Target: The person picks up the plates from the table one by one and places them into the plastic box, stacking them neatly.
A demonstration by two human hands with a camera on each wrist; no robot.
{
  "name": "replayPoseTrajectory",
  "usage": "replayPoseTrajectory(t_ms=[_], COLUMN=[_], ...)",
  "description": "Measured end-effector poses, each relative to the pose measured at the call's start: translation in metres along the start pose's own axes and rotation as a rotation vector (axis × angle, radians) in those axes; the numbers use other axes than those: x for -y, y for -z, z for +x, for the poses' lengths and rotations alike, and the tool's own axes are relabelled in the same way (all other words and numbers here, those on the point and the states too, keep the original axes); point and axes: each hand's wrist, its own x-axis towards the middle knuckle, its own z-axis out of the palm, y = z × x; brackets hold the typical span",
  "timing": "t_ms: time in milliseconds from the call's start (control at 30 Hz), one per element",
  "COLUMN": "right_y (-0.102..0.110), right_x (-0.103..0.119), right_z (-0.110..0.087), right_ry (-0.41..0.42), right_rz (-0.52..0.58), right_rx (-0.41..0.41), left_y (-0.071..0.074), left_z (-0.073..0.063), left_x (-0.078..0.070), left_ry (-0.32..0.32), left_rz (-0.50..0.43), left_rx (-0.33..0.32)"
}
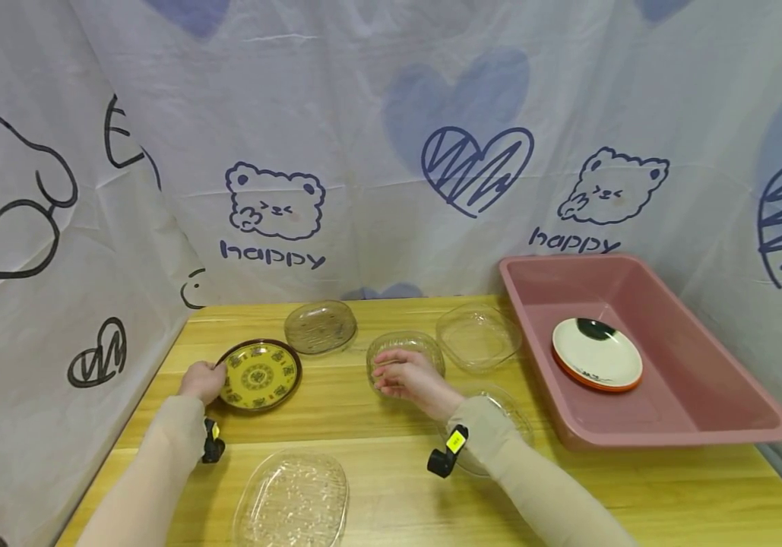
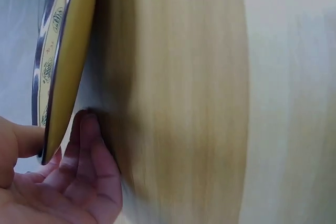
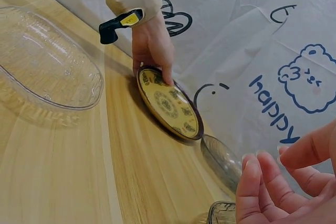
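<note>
My left hand (image 1: pixel 207 378) pinches the left rim of a yellow patterned plate (image 1: pixel 259 375) with a dark border. In the left wrist view the thumb lies on top of the yellow plate (image 2: pixel 62 61) and the fingers (image 2: pixel 86 150) curl under its edge. In the right wrist view the yellow plate (image 3: pixel 170 103) tilts up off the wooden table at that hand (image 3: pixel 152 45). My right hand (image 1: pixel 387 374) hovers with relaxed fingers over the near rim of a small clear bowl (image 1: pixel 406 348) and holds nothing. Its fingers (image 3: pixel 257 187) hang above the clear bowl (image 3: pixel 223 214).
A pink tub (image 1: pixel 691 395) at the right holds a white plate (image 1: pixel 597 354). Clear dishes lie about the table: a round one (image 1: pixel 320 327), a square one (image 1: pixel 477 336), an oval one (image 1: pixel 291 501) near the front, and one (image 1: pixel 510 414) under my right forearm. Printed cloth walls the back and left.
</note>
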Motion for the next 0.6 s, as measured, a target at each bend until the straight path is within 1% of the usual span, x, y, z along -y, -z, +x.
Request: replayPoseTrajectory(t_ms=[133,267,367,467,533,600], right_y=[-0.002,-0.007,-0.011,-0.015,-0.017,-0.018], right_x=[-0.001,-0.003,-0.004,-0.006,-0.006,-0.007], right_z=[0.000,0.001,0.002,0.003,0.004,0.004], right_ry=[-0.004,-0.003,-0.001,-0.003,-0.009,-0.011], right_rz=[-0.001,-0.009,-0.020,-0.024,-0.023,-0.023], right_rx=[-0.006,-0.003,0.001,0.005,0.012,0.019], left_y=[-0.003,-0.006,-0.007,-0.007,-0.006,-0.007], left_z=[-0.002,0.001,0.002,0.002,0.000,-0.001], left_x=[-0.004,-0.004,-0.002,-0.003,-0.003,-0.003], left_ry=[0.039,0.066,0.079,0.091,0.092,0.100], left_rz=[-0.146,-0.298,-0.386,-0.435,-0.439,-0.446], left_rx=[0.003,0.002,0.027,0.062,0.086,0.097])
